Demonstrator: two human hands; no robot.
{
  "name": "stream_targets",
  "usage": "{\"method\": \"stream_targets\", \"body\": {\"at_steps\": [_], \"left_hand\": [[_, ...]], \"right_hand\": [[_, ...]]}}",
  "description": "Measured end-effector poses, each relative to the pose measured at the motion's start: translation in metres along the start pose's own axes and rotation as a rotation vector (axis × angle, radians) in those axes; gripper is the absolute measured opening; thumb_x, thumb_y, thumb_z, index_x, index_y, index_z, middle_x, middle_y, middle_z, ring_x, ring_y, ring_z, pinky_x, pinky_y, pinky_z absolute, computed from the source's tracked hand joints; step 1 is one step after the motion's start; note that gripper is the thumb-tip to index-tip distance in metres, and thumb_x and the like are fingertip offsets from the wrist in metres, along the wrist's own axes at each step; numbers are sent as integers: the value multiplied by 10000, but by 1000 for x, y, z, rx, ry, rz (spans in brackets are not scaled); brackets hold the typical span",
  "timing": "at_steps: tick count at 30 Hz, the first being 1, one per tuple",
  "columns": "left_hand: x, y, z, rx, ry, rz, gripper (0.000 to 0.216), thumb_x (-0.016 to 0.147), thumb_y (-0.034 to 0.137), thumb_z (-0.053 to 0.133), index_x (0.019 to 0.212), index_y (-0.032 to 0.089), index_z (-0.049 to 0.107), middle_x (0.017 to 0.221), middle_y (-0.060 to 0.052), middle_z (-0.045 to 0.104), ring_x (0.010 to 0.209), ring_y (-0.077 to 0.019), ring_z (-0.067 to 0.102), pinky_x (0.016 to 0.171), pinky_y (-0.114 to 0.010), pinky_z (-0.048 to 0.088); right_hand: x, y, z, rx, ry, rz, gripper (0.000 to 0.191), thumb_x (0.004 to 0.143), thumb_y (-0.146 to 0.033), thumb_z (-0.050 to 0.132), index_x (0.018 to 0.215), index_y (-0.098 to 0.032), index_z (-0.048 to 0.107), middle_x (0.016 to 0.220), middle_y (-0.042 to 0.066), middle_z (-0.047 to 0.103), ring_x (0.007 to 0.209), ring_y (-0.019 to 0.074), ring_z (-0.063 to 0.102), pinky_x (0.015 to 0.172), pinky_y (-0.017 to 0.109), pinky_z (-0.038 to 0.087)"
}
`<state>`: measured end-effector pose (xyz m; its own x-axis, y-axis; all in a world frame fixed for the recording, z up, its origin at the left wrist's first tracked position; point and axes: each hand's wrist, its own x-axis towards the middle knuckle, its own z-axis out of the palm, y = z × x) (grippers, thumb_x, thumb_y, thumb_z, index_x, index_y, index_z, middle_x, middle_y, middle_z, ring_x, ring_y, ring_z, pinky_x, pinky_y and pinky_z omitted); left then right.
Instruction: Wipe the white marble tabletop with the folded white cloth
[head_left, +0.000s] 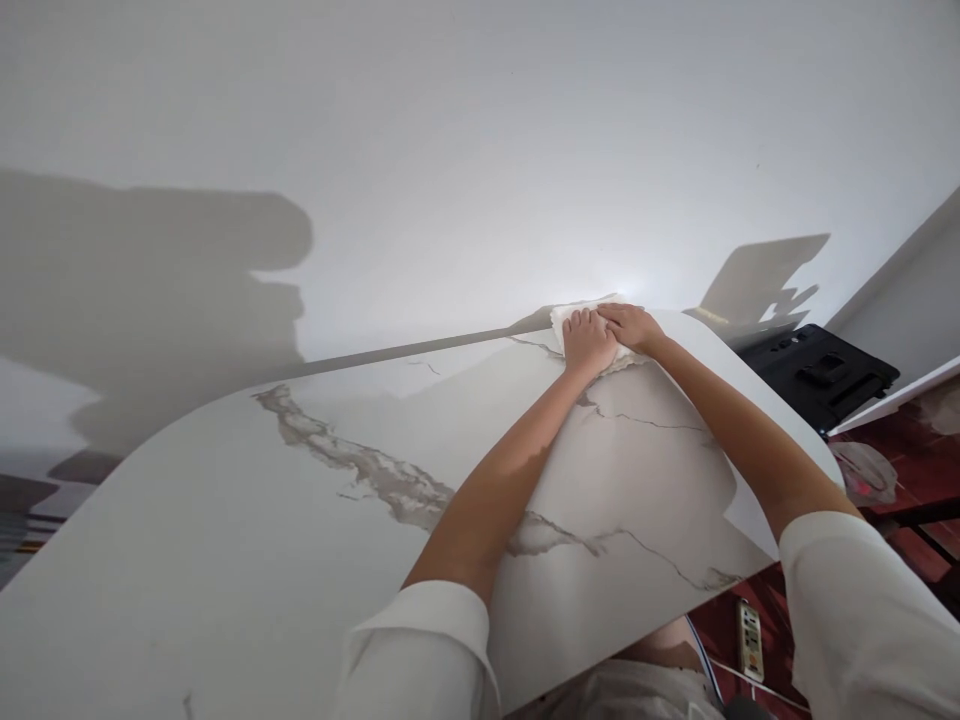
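Observation:
A white cloth with a wavy edge lies at the far edge of a marble-patterned tabletop, close to the wall. My left hand presses down on it, fingers bent over the fabric. From the right, my right hand also bears on the cloth, its fingers close together and reaching to the left hand's fingertips. Both arms are stretched far forward across the table. Part of the cloth is hidden beneath my hands.
A pale wall runs along the table's far side. Beyond the right end stands a black case. Below, on the red floor, are a power strip with cables and a clear plastic bag.

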<state>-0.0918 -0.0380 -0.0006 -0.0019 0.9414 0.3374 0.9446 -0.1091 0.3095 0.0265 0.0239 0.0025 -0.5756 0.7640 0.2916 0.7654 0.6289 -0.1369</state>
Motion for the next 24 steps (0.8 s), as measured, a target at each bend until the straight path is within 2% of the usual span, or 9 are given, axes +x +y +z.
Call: {"method": "stream_targets", "body": {"at_steps": [5, 8, 11, 15, 19, 24], "left_hand": [[-16, 3, -8, 10, -31, 6, 459, 916, 231, 272, 1315, 119, 469, 1414, -110, 465, 1332, -252, 352, 1115, -384, 250], [-36, 6, -17, 7, -64, 3, 487, 918, 236, 269, 1363, 116, 426, 1468, -114, 405, 1371, -257, 305, 1136, -390, 212], [-63, 9, -27, -2, -84, 6, 494, 915, 226, 275, 1380, 125, 410, 1471, -113, 405, 1383, -255, 294, 1142, -398, 205], [-106, 20, -40, 3, -125, 11, 508, 906, 213, 288, 1398, 139, 393, 1494, -106, 381, 1397, -253, 283, 1151, -407, 203], [-154, 41, -53, 12, -178, 28, 536, 895, 200, 295, 1418, 112, 377, 1517, -117, 345, 1412, -261, 265, 1163, -407, 197], [-201, 80, -64, -77, -276, -21, 573, 874, 193, 341, 1443, 127, 349, 1546, -85, 296, 1444, -237, 204, 1181, -384, 176]], "right_hand": [[-13, -11, -5, -42, -22, -43, 486, 898, -174, 342, 1350, -127, 514, 1420, 85, 495, 1312, 224, 439, 1090, 385, 338], [-30, -24, -8, -52, -32, -53, 486, 910, -185, 327, 1362, -124, 496, 1439, 84, 472, 1326, 232, 419, 1091, 396, 330], [-53, -40, -11, -59, -43, -59, 485, 913, -183, 330, 1371, -121, 478, 1454, 86, 453, 1338, 244, 399, 1097, 411, 316], [-97, -66, -18, -65, -32, -53, 475, 919, -194, 349, 1369, -115, 476, 1449, 101, 457, 1337, 254, 401, 1098, 407, 315], [-154, -88, -30, -68, -3, -39, 480, 922, -217, 360, 1376, -118, 478, 1439, 117, 465, 1335, 268, 407, 1099, 428, 320], [-224, -92, -49, -25, 16, -42, 502, 933, -256, 338, 1403, -126, 452, 1448, 119, 449, 1351, 261, 390, 1102, 466, 327]]}}
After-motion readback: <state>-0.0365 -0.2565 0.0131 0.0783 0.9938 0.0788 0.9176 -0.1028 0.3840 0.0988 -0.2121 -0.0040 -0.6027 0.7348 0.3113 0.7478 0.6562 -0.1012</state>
